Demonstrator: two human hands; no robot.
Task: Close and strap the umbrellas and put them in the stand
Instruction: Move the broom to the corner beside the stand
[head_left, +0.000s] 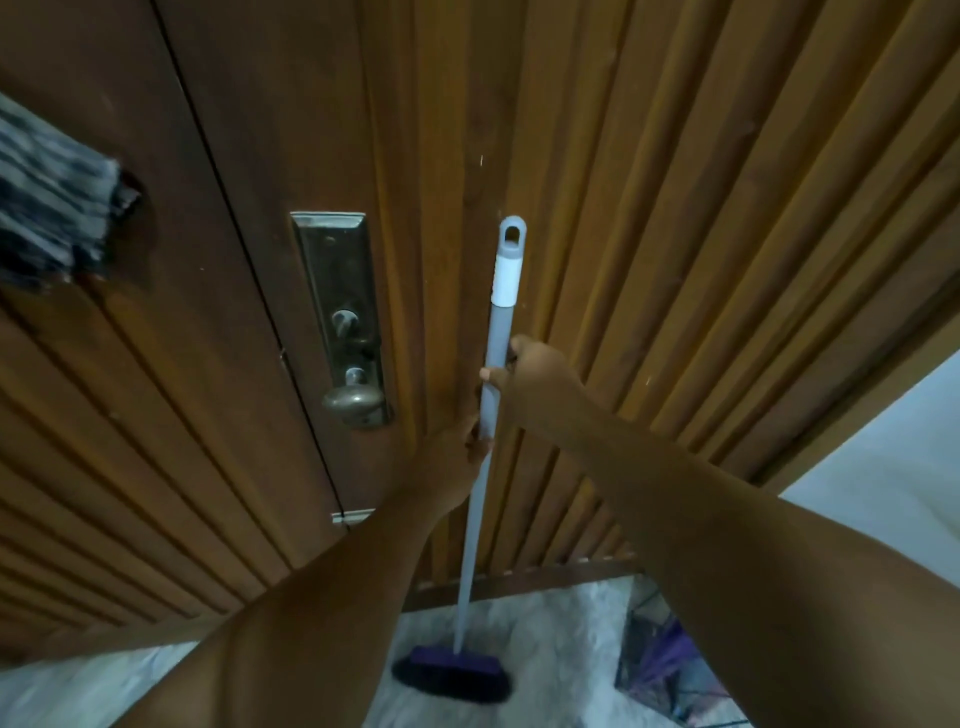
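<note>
The wooden door (649, 208) fills the space straight ahead, so the 2 hands have no room forward beyond the broom handle (491, 395) they grip, the left hand (457, 447) just below the right hand (530, 374). The lock plate and knob (348, 332) jut out just left of the handle. Open floor (545, 639) lies around the broom head (452, 675). A dark wire stand (670, 660) with purple inside blocks the floor's right side.
</note>
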